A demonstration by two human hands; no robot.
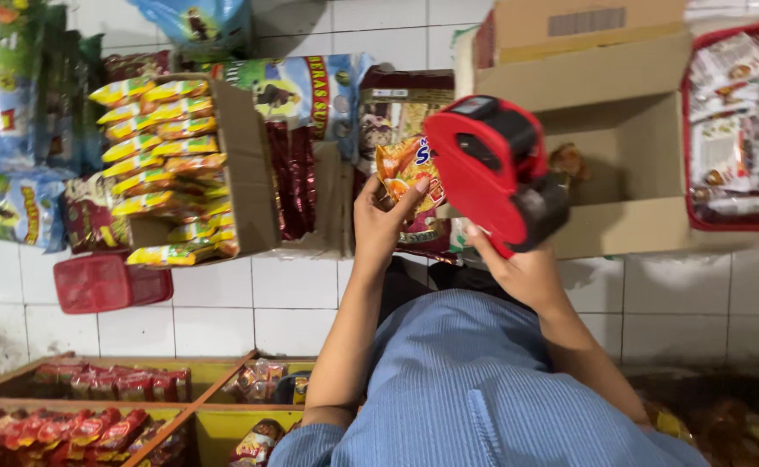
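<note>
left hand: orange packet (perhaps noodles) | right hand: red label gun

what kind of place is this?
Likely a small grocery shop or its stockroom: a red price-label gun in the right hand, an open carton of yellow snack packets, and a partitioned display tray.

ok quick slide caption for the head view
Left hand holds an orange snack packet while right hand grips a red plastic price-label gun beside it.

Red and black label gun; orange snack packet; yellow-green packets in brown carton, left; blue striped garment, near.
</note>
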